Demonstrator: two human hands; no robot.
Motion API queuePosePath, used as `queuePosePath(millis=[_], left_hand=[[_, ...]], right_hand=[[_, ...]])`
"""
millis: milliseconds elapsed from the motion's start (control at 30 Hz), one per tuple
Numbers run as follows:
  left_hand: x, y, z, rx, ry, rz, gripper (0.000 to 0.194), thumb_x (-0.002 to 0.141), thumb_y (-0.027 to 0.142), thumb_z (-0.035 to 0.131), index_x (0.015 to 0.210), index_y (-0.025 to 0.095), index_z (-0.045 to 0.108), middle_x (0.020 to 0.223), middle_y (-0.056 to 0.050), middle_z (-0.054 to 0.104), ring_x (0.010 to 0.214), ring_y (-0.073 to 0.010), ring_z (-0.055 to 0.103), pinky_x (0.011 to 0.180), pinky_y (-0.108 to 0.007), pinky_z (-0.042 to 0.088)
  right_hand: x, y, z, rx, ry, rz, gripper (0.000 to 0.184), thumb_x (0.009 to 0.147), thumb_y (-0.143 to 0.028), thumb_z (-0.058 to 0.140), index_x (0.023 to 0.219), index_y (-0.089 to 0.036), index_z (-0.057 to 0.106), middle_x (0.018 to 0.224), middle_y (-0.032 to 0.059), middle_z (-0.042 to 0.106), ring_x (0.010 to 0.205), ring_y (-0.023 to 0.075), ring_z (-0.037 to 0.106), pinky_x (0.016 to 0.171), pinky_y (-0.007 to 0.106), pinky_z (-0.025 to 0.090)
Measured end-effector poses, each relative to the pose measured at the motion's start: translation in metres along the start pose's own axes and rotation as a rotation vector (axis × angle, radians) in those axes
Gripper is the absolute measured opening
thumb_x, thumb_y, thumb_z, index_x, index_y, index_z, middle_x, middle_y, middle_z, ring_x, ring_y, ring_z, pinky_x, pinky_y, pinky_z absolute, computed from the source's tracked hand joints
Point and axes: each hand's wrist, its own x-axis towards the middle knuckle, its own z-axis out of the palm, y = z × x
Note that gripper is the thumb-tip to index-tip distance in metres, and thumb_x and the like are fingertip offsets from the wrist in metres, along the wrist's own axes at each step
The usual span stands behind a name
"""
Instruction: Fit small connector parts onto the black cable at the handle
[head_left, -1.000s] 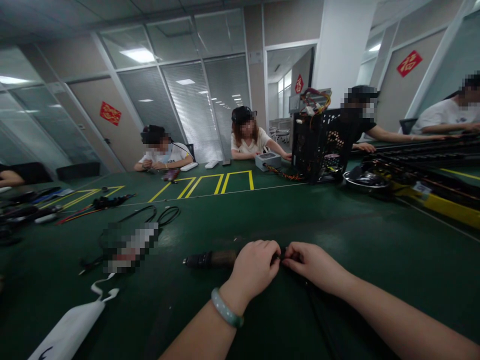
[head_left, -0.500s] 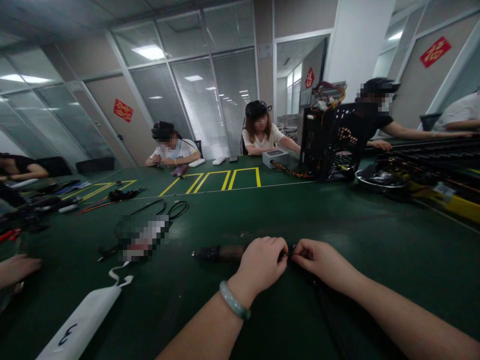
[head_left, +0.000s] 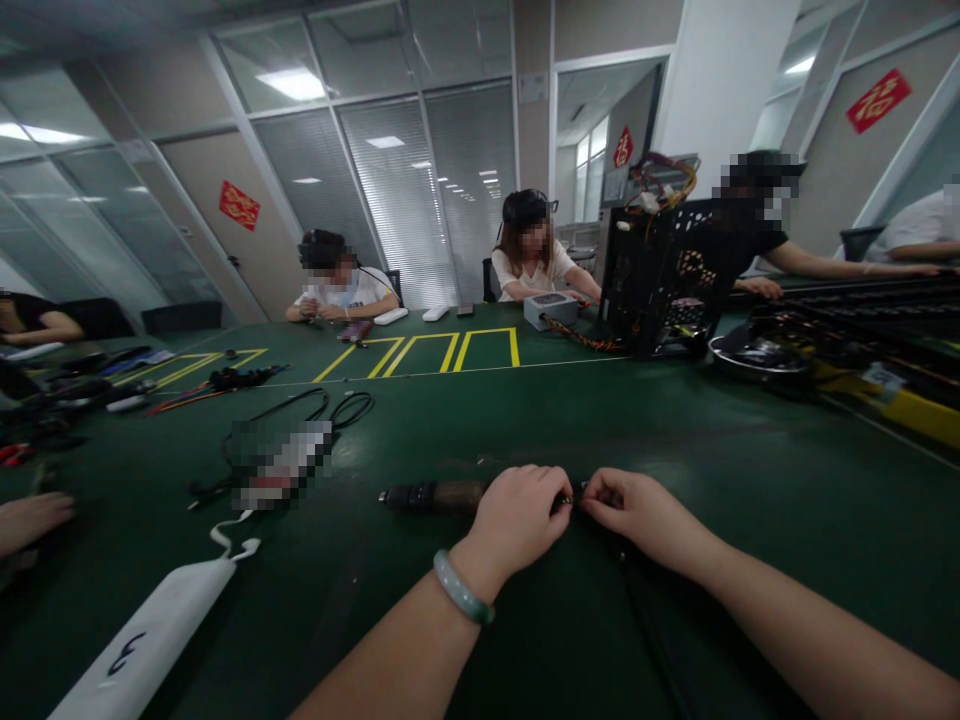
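Our left hand (head_left: 521, 522), with a pale green bangle (head_left: 459, 587) on its wrist, and our right hand (head_left: 637, 515) are curled almost shut, their fingertips meeting on a small dark piece (head_left: 570, 502). A black cable (head_left: 645, 600) runs down from it toward us. A keyless drill chuck (head_left: 409, 497) with a brown body lies on the green table mat (head_left: 712, 450), its end just behind our left hand. Beyond, to the left, are a white pouch (head_left: 150, 630) and a pixelated item (head_left: 281, 465) beside a coiled black cable (head_left: 349, 408). Farther off stand a silver power supply (head_left: 550, 310) and a black mesh computer case (head_left: 652, 280) topped with wires.
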Motion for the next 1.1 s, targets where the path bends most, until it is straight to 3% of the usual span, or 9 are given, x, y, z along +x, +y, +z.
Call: queuePosePath(millis=[267,667,900,1100], left_hand=[[-0.0004,0.0032,-0.0027,-0.009,0.010,-0.009,0.010,0.087,0.027,0.060,0.095,0.022,0.057,0.092,0.000,0.063,0.090,-0.0189,0.059,0.082,-0.034,0.045],[-0.0011,0.0005,0.0015,-0.074,0.079,-0.009,0.017,0.083,0.023,0.067,0.097,0.022,0.057,0.113,-0.002,0.062,0.106,-0.0205,0.056,0.093,-0.038,0.045],[-0.0011,0.0016,-0.0024,-0.064,0.041,0.029,0.010,0.086,0.020,0.062,0.095,0.022,0.059,0.118,-0.001,0.061,0.110,-0.0200,0.055,0.095,-0.039,0.045],[-0.0009,0.0029,-0.0019,-0.065,0.040,0.006,0.019,0.084,0.020,0.063,0.102,0.023,0.057,0.116,-0.002,0.061,0.109,-0.0201,0.056,0.095,-0.038,0.045]], right_hand=[[0.0005,0.0011,-0.0023,0.021,-0.043,0.035,0.018,0.088,-0.035,0.057,0.090,-0.020,0.065,0.081,0.0008,0.069,0.072,0.0162,0.062,0.061,0.023,0.042],[0.0003,-0.0014,-0.0003,-0.001,-0.023,0.008,0.014,0.087,-0.033,0.057,0.089,-0.021,0.065,0.081,-0.0004,0.069,0.072,0.0157,0.062,0.062,0.024,0.043],[-0.0005,-0.0017,0.0004,0.003,-0.029,0.018,0.015,0.087,-0.033,0.057,0.090,-0.021,0.065,0.081,0.0001,0.069,0.072,0.0162,0.063,0.061,0.024,0.043],[-0.0004,-0.0003,0.0011,-0.006,-0.008,0.026,0.015,0.087,-0.033,0.057,0.089,-0.020,0.065,0.079,0.0002,0.069,0.070,0.0162,0.062,0.060,0.024,0.043]])
